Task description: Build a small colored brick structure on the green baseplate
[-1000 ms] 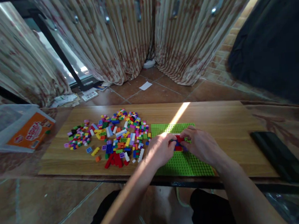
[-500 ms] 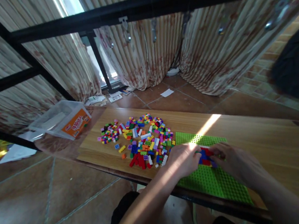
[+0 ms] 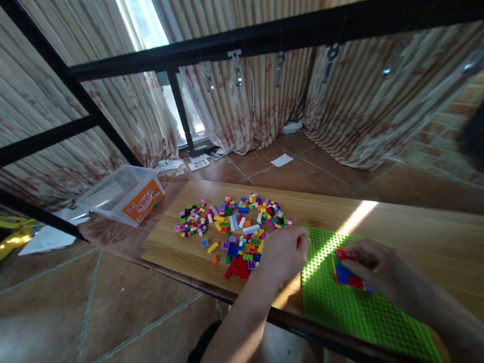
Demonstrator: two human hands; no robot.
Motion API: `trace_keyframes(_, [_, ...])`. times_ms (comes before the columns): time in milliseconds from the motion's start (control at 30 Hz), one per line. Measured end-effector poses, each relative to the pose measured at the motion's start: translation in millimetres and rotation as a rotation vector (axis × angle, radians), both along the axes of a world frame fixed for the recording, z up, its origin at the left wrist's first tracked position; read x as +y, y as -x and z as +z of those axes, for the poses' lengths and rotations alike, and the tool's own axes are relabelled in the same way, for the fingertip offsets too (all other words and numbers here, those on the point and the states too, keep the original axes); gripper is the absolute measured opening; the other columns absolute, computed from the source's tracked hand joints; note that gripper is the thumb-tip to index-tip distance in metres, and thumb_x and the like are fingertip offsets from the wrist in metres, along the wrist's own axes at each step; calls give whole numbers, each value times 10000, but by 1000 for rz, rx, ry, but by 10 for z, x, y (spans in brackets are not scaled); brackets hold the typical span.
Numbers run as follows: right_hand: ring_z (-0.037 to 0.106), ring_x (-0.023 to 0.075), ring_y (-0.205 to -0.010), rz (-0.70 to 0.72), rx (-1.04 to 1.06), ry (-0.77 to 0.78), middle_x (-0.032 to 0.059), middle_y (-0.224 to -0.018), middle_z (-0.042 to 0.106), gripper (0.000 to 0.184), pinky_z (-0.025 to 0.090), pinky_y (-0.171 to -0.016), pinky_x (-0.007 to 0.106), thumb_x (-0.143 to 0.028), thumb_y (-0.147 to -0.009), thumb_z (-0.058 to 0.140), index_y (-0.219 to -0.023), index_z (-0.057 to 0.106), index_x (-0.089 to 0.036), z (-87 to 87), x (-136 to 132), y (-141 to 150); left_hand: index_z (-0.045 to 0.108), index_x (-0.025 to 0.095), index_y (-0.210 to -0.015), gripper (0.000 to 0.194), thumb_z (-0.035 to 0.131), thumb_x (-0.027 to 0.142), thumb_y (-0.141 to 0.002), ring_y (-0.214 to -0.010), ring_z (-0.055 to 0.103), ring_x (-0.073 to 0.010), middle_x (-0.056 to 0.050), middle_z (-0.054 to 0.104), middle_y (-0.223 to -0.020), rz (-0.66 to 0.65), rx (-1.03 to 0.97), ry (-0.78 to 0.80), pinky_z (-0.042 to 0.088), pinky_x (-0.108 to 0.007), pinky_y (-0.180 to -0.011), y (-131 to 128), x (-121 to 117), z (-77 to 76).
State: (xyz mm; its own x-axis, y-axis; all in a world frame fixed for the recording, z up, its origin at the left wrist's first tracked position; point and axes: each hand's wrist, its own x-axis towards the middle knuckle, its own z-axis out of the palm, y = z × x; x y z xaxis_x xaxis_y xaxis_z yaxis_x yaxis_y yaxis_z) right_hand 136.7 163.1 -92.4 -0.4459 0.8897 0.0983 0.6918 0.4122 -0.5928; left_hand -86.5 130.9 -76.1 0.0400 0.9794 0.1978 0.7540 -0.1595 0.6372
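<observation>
A green studded baseplate point(image 3: 333, 303) lies on the table, bearing a small block of blue, red, yellow and purple bricks point(image 3: 347, 275). With thumb and fingers closed, my right hand point(image 3: 378, 263) pinches a red brick point(image 3: 340, 253) at the far edge of that block. My left hand point(image 3: 285, 252) hovers between the baseplate's left edge and the loose bricks point(image 3: 231, 249), its fingers curled together. Whatever its fingertips hold, if anything, is too small to make out. Part of the brick pile is hidden behind the left hand and forearm.
The wooden table point(image 3: 173, 241) has a dark front edge. At its left end stands a clear plastic box point(image 3: 120, 195) with an orange label. Black metal bars point(image 3: 213, 51) and curtains point(image 3: 244, 108) rise behind. Papers point(image 3: 281, 160) lie on the tiled floor.
My left hand has moved left, away from the brick block toward the pile. My right hand stays at the block, where the red brick now shows in its fingers. The view has shifted slightly.
</observation>
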Motion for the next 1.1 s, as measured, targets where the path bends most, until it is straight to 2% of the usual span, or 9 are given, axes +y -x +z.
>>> trace_keyframes(133, [578, 148, -558, 102, -40, -10, 3, -693, 639, 160, 437, -528, 265, -361, -838, 551, -885, 631, -230, 66, -93, 426, 693, 204, -893, 212, 484, 235, -867, -761, 641, -156, -31, 715, -839, 272, -48, -2, 472, -249, -714, 493, 29, 46])
trace_keyframes(233, [600, 162, -702, 173, 13, -61, 19, -807, 633, 108, 452, -639, 283, -314, -860, 532, -854, 590, -223, 97, -142, 709, 693, 190, -891, 198, 501, 218, -851, -821, 643, -186, -56, 704, -888, 522, 48, -2, 470, -278, -749, 852, 51, 28])
trace_keyframes(333, [593, 161, -729, 196, 22, -36, 10, -814, 608, 78, 446, -656, 283, -290, -862, 527, -854, 562, -221, 89, -166, 951, 675, 187, -959, 199, 527, 250, -841, -909, 634, -221, -84, 682, -981, 672, 169, -31, 471, -309, -781, 1043, 94, -13])
trace_keyframes(467, [610, 163, -733, 154, -56, 2, 2, -848, 616, 52, 434, -635, 279, -253, -840, 545, -878, 574, -232, 28, -166, 1186, 636, 192, -1060, 259, 573, 277, -823, -1024, 604, -237, -90, 663, -1042, 652, 251, -47, 463, -323, -846, 1024, 190, -63])
trace_keyframes(600, [625, 178, -792, 154, -82, 3, 10, -925, 641, 130, 449, -656, 285, -242, -830, 572, -958, 595, -246, -34, -160, 1285, 601, 166, -1122, 326, 585, 288, -820, -1071, 588, -242, -108, 652, -1096, 613, 311, -10, 450, -337, -895, 913, 292, -93])
trace_keyframes(833, [622, 167, -810, 230, -18, -65, 33, -933, 640, 129, 474, -693, 277, -238, -879, 543, -973, 630, -223, 42, -242, 1250, 603, 156, -1099, 357, 540, 386, -834, -965, 623, -295, -130, 675, -1005, 613, 425, 78, 482, -379, -796, 839, 375, -151])
trace_keyframes(1000, [614, 156, -854, 263, 49, -135, 41, -939, 647, 144, 482, -759, 266, -224, -910, 514, -967, 644, -202, 120, -275, 1166, 612, 179, -1101, 314, 488, 301, -840, -972, 618, -299, -135, 681, -1007, 658, 445, 86, 466, -390, -814, 837, 431, -193])
trace_keyframes(1100, [611, 148, -858, 264, 85, -163, 43, -913, 651, 144, 484, -785, 258, -208, -917, 506, -954, 642, -183, 159, -281, 1094, 622, 193, -1103, 322, 476, 310, -840, -958, 621, -299, -132, 684, -1002, 650, 445, 68, 468, -393, -803, 837, 434, -200])
